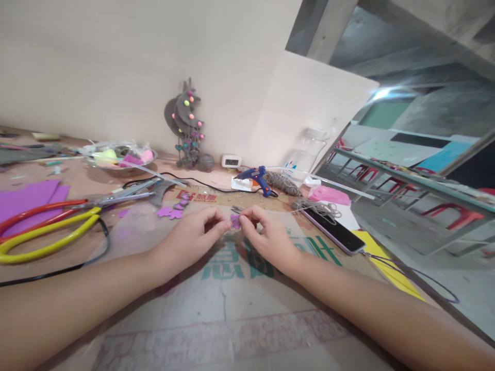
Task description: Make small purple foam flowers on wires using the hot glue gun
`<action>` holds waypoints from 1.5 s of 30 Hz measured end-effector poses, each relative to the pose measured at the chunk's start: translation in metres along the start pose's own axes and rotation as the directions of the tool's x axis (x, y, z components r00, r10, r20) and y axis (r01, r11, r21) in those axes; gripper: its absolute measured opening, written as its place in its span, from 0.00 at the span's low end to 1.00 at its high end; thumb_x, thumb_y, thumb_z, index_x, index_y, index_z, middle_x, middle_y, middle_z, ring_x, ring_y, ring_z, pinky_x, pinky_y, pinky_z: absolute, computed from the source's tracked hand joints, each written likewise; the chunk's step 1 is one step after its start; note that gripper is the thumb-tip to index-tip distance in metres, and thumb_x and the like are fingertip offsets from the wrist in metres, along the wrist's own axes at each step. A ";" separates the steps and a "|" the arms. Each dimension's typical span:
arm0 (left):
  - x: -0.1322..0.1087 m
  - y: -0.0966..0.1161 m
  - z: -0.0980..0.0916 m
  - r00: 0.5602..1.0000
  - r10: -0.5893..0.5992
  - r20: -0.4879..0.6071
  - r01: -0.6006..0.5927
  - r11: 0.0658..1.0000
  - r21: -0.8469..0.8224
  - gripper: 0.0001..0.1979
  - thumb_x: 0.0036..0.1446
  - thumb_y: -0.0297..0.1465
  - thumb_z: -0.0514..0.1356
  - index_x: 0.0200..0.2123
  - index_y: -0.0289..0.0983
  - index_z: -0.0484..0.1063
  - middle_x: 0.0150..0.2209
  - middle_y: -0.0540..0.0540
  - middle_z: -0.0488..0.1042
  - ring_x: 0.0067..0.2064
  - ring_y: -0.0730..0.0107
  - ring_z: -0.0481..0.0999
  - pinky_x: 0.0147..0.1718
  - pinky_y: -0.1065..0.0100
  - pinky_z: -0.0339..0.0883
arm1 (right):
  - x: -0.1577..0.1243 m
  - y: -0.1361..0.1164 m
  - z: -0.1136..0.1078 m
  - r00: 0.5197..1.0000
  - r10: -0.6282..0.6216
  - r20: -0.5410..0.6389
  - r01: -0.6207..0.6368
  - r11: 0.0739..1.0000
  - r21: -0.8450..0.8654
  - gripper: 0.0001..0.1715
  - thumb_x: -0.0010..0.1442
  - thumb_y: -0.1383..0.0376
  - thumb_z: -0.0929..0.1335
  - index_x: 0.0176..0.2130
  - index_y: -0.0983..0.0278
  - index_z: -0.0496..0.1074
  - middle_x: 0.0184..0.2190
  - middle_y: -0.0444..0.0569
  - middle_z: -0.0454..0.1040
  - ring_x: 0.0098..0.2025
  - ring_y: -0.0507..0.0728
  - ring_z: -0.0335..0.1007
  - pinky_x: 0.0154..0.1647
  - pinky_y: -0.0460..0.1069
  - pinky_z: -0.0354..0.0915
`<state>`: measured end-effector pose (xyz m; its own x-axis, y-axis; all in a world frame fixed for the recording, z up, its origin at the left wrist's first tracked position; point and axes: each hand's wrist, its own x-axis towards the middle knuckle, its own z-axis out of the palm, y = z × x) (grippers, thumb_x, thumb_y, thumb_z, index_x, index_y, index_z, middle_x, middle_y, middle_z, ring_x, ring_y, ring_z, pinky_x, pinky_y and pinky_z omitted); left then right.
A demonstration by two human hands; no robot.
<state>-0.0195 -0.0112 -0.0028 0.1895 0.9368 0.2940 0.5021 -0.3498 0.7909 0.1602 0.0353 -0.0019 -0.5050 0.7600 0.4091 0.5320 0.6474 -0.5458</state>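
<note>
Between my two hands is a small purple cut-out piece [235,221], pinched at its edges over the cardboard sheet [185,319]. My left hand [199,232] grips it from the left with thumb and fingertips; my right hand [266,234] pinches its right side. The piece is small and partly covered by fingers, so its exact shape is unclear. More purple flower-like cut-outs [170,212] lie just beyond my left hand. Behind my right hand, a blue glue gun [260,179] rests on the table.
Red-and-yellow-handled scissors [50,232] and purple sheets [29,203] lie left. A bowl of coloured balls [119,157], a grey moon ornament [187,123] and a small clock [231,161] stand behind. Right are grey yarn [284,183], a phone [334,232] and a clear jug [309,149].
</note>
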 end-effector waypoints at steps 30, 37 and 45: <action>0.003 -0.003 0.001 0.996 -0.016 0.085 0.011 0.998 0.058 0.13 0.58 0.35 0.50 0.26 0.37 0.68 0.24 0.52 0.68 0.27 0.70 0.65 0.26 0.70 0.55 | 0.002 0.001 0.002 0.976 0.096 0.195 -0.165 0.911 0.379 0.09 0.60 0.61 0.63 0.32 0.64 0.66 0.23 0.42 0.69 0.24 0.48 0.64 0.28 0.45 0.63; 0.004 -0.003 0.000 1.000 0.001 0.022 -0.001 1.000 -0.012 0.14 0.59 0.39 0.48 0.30 0.38 0.68 0.27 0.50 0.68 0.31 0.68 0.67 0.29 0.70 0.57 | 0.003 -0.001 -0.001 0.985 0.073 0.155 -0.106 0.972 0.212 0.17 0.62 0.60 0.61 0.24 0.65 0.66 0.21 0.43 0.68 0.24 0.49 0.63 0.28 0.45 0.60; 0.003 -0.006 0.002 0.999 -0.038 0.019 0.037 0.998 0.048 0.14 0.60 0.37 0.48 0.23 0.38 0.58 0.23 0.52 0.62 0.28 0.70 0.63 0.27 0.69 0.53 | 0.003 -0.002 0.000 0.993 0.071 0.098 -0.087 0.981 0.171 0.18 0.62 0.59 0.61 0.25 0.64 0.67 0.21 0.43 0.69 0.24 0.49 0.62 0.27 0.45 0.58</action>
<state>-0.0205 -0.0059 -0.0077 0.1861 0.9493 0.2535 0.5490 -0.3144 0.7744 0.1583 0.0362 0.0002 -0.5302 0.7946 0.2957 0.4498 0.5592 -0.6964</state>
